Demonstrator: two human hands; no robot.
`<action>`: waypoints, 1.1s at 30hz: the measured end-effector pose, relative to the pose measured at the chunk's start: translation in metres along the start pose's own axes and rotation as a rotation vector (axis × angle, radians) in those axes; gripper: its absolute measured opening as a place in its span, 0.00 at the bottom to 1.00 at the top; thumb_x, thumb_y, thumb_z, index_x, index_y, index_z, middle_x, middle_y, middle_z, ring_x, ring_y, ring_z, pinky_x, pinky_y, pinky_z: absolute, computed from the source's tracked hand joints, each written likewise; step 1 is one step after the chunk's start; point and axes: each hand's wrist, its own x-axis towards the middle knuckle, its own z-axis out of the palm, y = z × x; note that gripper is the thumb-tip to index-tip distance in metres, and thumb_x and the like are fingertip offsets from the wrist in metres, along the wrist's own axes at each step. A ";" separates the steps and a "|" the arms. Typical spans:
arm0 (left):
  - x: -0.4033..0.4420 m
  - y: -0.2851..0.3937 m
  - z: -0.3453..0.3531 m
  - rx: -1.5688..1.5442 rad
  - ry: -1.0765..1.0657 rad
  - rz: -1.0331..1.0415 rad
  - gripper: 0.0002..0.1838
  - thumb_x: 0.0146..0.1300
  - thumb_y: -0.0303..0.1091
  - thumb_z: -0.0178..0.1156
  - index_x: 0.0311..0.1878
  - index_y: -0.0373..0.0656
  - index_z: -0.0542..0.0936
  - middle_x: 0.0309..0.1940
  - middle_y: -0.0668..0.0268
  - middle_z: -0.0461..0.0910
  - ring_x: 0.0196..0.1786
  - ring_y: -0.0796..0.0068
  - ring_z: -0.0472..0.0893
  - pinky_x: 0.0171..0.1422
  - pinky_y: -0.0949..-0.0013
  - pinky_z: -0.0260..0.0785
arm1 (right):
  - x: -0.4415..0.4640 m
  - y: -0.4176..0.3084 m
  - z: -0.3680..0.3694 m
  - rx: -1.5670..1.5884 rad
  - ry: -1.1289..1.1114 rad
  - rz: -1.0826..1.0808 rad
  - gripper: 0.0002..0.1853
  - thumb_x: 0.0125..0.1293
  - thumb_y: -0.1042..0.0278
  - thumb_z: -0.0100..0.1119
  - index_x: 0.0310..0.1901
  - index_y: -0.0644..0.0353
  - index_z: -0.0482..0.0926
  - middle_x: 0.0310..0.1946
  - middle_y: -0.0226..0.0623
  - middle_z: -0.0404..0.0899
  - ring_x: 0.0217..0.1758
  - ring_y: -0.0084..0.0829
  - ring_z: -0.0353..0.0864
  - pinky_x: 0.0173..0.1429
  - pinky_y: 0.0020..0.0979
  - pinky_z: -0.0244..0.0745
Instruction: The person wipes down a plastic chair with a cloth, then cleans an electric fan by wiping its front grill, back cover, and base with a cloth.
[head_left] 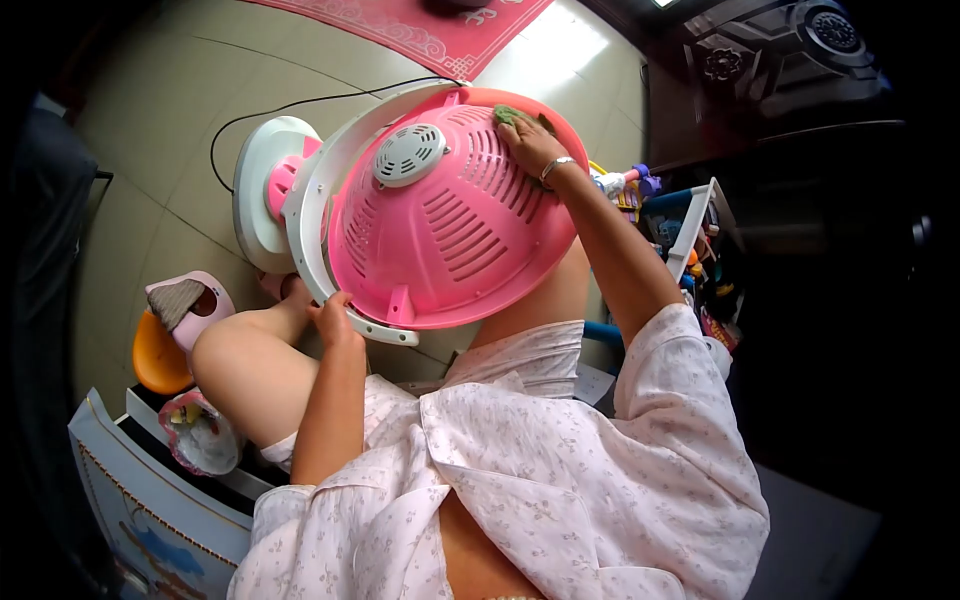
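A pink dish-shaped electric heater [470, 235] with slotted vents rests tilted over my lap, its back facing up. A white vent cap [410, 155] sits on that back. A curved white bracket [305, 215] runs around the dish to a round white base [262, 185] on the left. My left hand [335, 322] is closed around the lower part of the bracket, near the dish's rim. My right hand [533, 148] presses a green cloth [508, 116] against the upper right of the dish, near the rim. A bracelet circles the right wrist.
A black cord [232, 130] loops over the tiled floor beyond the base. A red mat [420, 30] lies at the top. On the left are an orange and pink item [165, 345] and a bowl [205, 435]. A rack of small items [690, 240] stands on the right.
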 end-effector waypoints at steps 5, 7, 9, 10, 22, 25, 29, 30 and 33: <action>0.018 -0.010 -0.007 -0.007 -0.028 0.011 0.30 0.45 0.18 0.57 0.55 0.33 0.60 0.47 0.51 0.69 0.45 0.64 0.76 0.50 0.62 0.72 | -0.078 -0.076 -0.003 -0.280 0.020 -0.134 0.28 0.73 0.47 0.37 0.68 0.54 0.64 0.71 0.42 0.58 0.76 0.42 0.51 0.77 0.42 0.44; 0.011 -0.005 -0.004 0.004 -0.009 -0.003 0.32 0.44 0.17 0.58 0.55 0.33 0.60 0.48 0.51 0.70 0.45 0.62 0.77 0.50 0.62 0.72 | -0.106 -0.086 0.012 -0.325 0.067 -0.243 0.28 0.73 0.46 0.38 0.70 0.49 0.62 0.72 0.39 0.57 0.77 0.40 0.50 0.77 0.46 0.42; 0.004 -0.004 0.003 -0.031 -0.009 -0.001 0.32 0.44 0.18 0.58 0.56 0.31 0.61 0.47 0.50 0.71 0.45 0.60 0.77 0.49 0.59 0.72 | -0.137 -0.104 0.015 -0.371 0.050 -0.348 0.28 0.72 0.49 0.40 0.70 0.48 0.62 0.73 0.38 0.56 0.77 0.39 0.49 0.78 0.46 0.40; 0.004 -0.004 0.001 -0.068 -0.005 0.004 0.32 0.44 0.19 0.59 0.56 0.29 0.62 0.46 0.49 0.72 0.44 0.58 0.78 0.49 0.57 0.73 | -0.150 -0.115 0.011 -0.383 0.021 -0.382 0.27 0.72 0.51 0.42 0.70 0.48 0.62 0.73 0.38 0.55 0.77 0.39 0.49 0.78 0.46 0.40; 0.009 0.002 0.003 0.014 0.024 0.006 0.33 0.41 0.20 0.60 0.55 0.33 0.59 0.45 0.57 0.68 0.43 0.67 0.73 0.48 0.63 0.69 | -0.171 -0.095 -0.044 -0.367 0.093 -0.309 0.14 0.63 0.67 0.54 0.49 0.59 0.76 0.46 0.40 0.77 0.50 0.43 0.76 0.59 0.39 0.69; 0.023 -0.006 -0.001 0.000 -0.014 0.004 0.33 0.41 0.21 0.61 0.54 0.33 0.59 0.46 0.56 0.68 0.45 0.66 0.72 0.50 0.62 0.69 | -0.189 -0.101 -0.033 -0.441 0.051 -0.406 0.05 0.59 0.67 0.55 0.33 0.57 0.73 0.33 0.36 0.75 0.44 0.38 0.76 0.48 0.38 0.69; 0.016 -0.001 0.000 -0.016 -0.035 -0.009 0.31 0.42 0.20 0.60 0.52 0.32 0.60 0.47 0.53 0.68 0.47 0.63 0.73 0.54 0.60 0.69 | -0.203 -0.120 -0.010 -0.318 -0.032 -0.402 0.08 0.60 0.61 0.56 0.31 0.55 0.75 0.32 0.34 0.76 0.43 0.36 0.75 0.50 0.38 0.66; 0.010 0.004 0.002 -0.018 -0.015 -0.013 0.31 0.42 0.20 0.60 0.51 0.32 0.60 0.47 0.53 0.68 0.47 0.63 0.73 0.55 0.59 0.69 | -0.206 -0.128 -0.004 -0.317 -0.033 -0.399 0.08 0.60 0.61 0.56 0.31 0.55 0.75 0.32 0.34 0.76 0.43 0.36 0.75 0.50 0.38 0.66; 0.015 0.001 0.001 -0.004 -0.005 -0.021 0.29 0.42 0.20 0.60 0.50 0.33 0.60 0.45 0.54 0.68 0.45 0.63 0.74 0.52 0.61 0.70 | -0.204 -0.151 0.016 -0.249 -0.152 -0.419 0.10 0.61 0.59 0.55 0.29 0.55 0.78 0.30 0.33 0.76 0.41 0.35 0.77 0.47 0.38 0.69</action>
